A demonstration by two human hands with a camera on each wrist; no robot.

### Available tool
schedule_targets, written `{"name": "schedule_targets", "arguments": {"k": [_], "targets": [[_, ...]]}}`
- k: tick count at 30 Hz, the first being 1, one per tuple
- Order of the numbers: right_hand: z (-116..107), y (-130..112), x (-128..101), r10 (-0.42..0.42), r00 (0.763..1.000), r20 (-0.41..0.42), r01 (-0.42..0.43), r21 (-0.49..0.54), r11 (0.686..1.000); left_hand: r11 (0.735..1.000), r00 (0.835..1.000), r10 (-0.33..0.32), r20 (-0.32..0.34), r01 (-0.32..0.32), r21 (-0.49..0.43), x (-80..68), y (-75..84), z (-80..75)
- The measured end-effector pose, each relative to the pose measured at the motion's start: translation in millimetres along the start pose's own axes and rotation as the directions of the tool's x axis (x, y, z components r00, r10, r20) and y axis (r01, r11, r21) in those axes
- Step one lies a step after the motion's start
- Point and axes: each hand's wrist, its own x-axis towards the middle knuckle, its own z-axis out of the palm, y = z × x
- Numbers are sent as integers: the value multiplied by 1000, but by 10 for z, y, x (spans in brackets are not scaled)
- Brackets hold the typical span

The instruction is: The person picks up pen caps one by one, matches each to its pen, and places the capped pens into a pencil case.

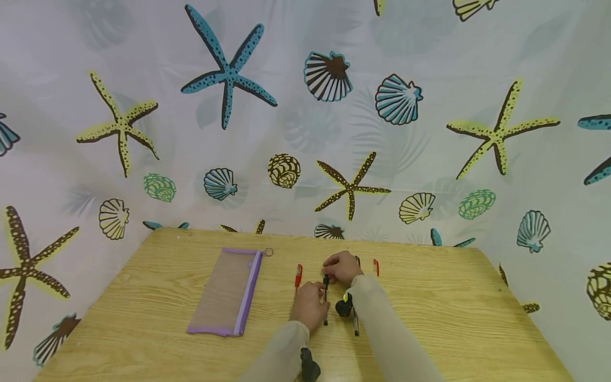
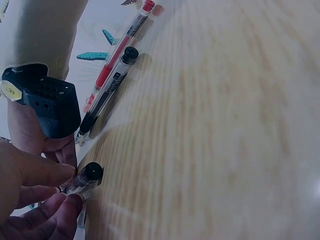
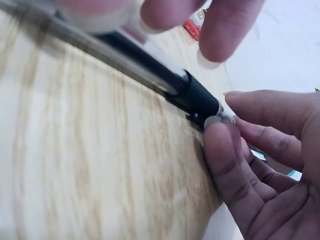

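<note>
One purple-edged mesh pouch (image 1: 221, 292) lies flat at the left of a wood-grain surface (image 1: 429, 318), set apart from the work, perhaps to leave the middle free. Between it and the hands rests a red pen (image 1: 298, 276), its far end showing, the rest partly hidden from me by the person's left hand (image 1: 309, 306). That hand's grip is together, thumb and fingertips pinching the barrel of a black pen (image 3: 150, 65) that points away from the person at the centre. The low hold seems meant to steady the barrel. At the pen's far end, the right hand (image 1: 341, 267) brings thumb and forefinger together on the narrow tip, just past a thicker black section; its other fingers are bent below. A hold from both ends probably keeps so slim a thing from rolling or twisting. To the right, a second black pen (image 2: 107, 92) lies on the wood, running beneath the right forearm, with another red pen (image 2: 119, 54) just beyond it, partly covered by the sleeve (image 1: 386, 323); laid roughly alongside each other, the two look placed within easy reach.
</note>
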Motion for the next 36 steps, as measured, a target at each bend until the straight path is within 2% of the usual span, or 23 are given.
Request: {"name": "schedule_targets", "arguments": {"k": [17,27,36], "targets": [[-34,10,-10,19,1000,10,-20,46,999,1000,1000,-11,4,11,0,-2,-3,-7],[-78,35,-24,6,999,-33,-6,-15,1000,1000,1000,-1,-24,1,-21,-16,5,-16],[-211,14,-60,-23,999,-43,25,46,999,999,999,14,-47,-16,-35,-33,25,-12]]}}
